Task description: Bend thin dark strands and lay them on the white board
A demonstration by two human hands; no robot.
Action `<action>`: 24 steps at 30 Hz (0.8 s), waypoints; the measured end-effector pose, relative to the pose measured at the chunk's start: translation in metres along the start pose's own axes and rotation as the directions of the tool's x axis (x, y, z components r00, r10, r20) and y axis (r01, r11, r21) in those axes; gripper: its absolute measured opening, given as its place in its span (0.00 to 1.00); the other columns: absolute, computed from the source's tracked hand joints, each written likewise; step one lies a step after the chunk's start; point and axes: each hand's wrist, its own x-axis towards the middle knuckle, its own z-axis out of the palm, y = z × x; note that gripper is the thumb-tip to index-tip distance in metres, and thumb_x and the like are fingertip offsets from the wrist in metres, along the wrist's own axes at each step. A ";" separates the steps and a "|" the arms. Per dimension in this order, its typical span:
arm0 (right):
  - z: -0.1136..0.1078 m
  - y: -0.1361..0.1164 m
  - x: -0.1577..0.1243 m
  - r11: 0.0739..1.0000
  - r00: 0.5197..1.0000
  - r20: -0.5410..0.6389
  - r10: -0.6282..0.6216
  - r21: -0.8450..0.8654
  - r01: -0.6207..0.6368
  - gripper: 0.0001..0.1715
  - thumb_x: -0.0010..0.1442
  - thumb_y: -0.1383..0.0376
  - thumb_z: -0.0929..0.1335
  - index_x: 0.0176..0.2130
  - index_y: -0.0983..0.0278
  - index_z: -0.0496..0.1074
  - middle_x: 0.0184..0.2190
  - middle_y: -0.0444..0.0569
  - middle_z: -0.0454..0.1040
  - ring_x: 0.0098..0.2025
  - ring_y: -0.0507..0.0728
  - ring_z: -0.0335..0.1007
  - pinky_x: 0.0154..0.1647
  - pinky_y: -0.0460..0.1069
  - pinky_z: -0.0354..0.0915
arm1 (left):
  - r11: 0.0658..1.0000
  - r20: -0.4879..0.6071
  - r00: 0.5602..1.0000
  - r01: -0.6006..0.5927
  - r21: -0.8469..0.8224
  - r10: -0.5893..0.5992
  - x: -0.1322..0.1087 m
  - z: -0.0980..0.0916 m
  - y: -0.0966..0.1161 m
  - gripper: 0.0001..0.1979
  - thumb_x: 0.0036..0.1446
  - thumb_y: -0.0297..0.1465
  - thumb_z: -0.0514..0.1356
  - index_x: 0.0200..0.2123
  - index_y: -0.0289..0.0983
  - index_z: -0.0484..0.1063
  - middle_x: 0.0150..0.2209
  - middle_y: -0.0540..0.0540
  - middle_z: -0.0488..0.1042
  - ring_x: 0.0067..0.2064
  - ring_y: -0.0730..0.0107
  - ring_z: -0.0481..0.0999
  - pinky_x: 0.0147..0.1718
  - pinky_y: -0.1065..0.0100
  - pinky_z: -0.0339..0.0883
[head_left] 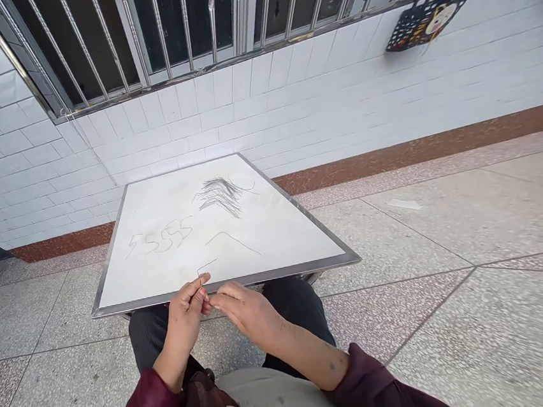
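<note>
A thin dark bent wire (199, 272) rises from the pinched fingers of my left hand (184, 311), just over the table's near edge. My right hand (248, 311) is closed, its thumb and forefinger pinching at the wire's lower end, mostly hidden by the fingers. Both sets of fingertips almost meet. On the white table (155, 195) lies a pile of similar bent wires (220, 195) toward the far side. A single bent wire (231, 236) is nearer to me. Several wires bent into S-like shapes (166, 236) form a row at the left.
The table has a metal rim (306, 266) and stands close to a white tiled wall (291, 105). Barred windows (187, 26) run above. A patterned bag (427, 22) hangs at the right. My legs (295, 307) reach under the near edge. A white scrap (405, 204) lies on the stone floor.
</note>
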 end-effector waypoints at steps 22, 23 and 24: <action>-0.040 0.033 0.019 0.966 0.959 0.156 -0.236 0.148 0.213 0.11 0.68 0.63 0.63 0.35 0.63 0.71 0.30 0.46 0.72 0.35 0.52 0.66 0.38 0.47 0.64 | 1.000 0.103 0.995 -0.012 0.028 0.009 -0.004 0.008 -0.006 0.23 0.55 0.41 0.63 0.52 0.36 0.75 0.32 0.46 0.74 0.28 0.69 0.75 0.31 0.66 0.72; -0.040 0.035 0.020 0.968 0.962 0.149 -0.231 0.137 0.211 0.10 0.67 0.62 0.63 0.35 0.63 0.71 0.30 0.46 0.72 0.35 0.53 0.66 0.38 0.48 0.63 | 1.000 0.090 0.996 0.003 0.000 -0.003 -0.005 0.009 -0.006 0.23 0.55 0.42 0.63 0.52 0.36 0.75 0.31 0.46 0.74 0.29 0.69 0.75 0.32 0.66 0.72; -0.039 0.037 0.020 0.972 0.967 0.135 -0.217 0.123 0.201 0.10 0.67 0.62 0.64 0.36 0.63 0.71 0.31 0.46 0.72 0.35 0.53 0.65 0.38 0.48 0.63 | 0.999 0.074 0.997 0.017 -0.031 -0.015 -0.005 0.010 -0.005 0.24 0.56 0.42 0.63 0.53 0.37 0.74 0.31 0.47 0.73 0.29 0.69 0.75 0.34 0.65 0.72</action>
